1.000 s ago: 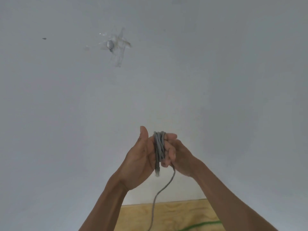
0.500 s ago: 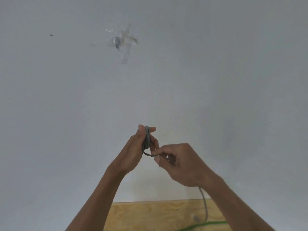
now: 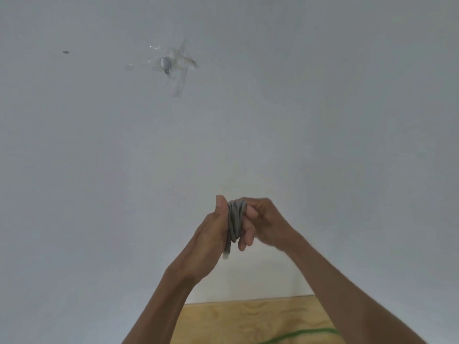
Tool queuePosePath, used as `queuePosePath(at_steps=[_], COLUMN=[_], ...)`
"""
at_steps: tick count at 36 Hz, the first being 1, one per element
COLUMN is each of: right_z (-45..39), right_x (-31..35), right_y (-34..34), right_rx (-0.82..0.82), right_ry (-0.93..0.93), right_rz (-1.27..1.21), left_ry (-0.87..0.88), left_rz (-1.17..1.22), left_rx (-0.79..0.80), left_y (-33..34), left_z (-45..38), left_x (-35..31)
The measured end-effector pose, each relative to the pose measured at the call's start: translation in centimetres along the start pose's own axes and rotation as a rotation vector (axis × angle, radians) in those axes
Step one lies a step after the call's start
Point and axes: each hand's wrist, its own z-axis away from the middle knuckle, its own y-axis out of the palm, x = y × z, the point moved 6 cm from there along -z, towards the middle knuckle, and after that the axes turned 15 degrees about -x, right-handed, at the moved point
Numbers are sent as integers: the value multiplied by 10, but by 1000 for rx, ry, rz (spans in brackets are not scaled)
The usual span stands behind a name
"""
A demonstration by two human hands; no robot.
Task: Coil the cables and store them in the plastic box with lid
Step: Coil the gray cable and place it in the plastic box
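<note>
My left hand (image 3: 207, 240) and right hand (image 3: 264, 223) press together, fingers (image 3: 246, 238) clamped on the coiled grey cable (image 3: 234, 223) between my palms, its plug end hanging just below. Far beneath my fingers lie the wooden counter (image 3: 238, 319) and a green cable (image 3: 301, 335).

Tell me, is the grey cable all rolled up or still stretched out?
Rolled up: the grey cable sits bunched in loops between both hands, one end poking out below.

open air all round raised hands (image 3: 238, 227); green cable (image 3: 305, 334) crosses wooden tabletop (image 3: 223, 321) below
</note>
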Motion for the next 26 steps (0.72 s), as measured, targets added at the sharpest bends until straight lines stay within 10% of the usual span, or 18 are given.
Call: queuePosePath(at_steps=[15,26], right_z=[52,12], right_x=[11,86], right_y=[20,4], right_rx=[-125,222], right_ry=[-156,-404], right_rz=[556,943], left_ry=[142,-25], left_rz=[-366,-254], left_rx=[-165,-28], left_y=[-40,-20], left_z=[-19,1], left_x=[13,29])
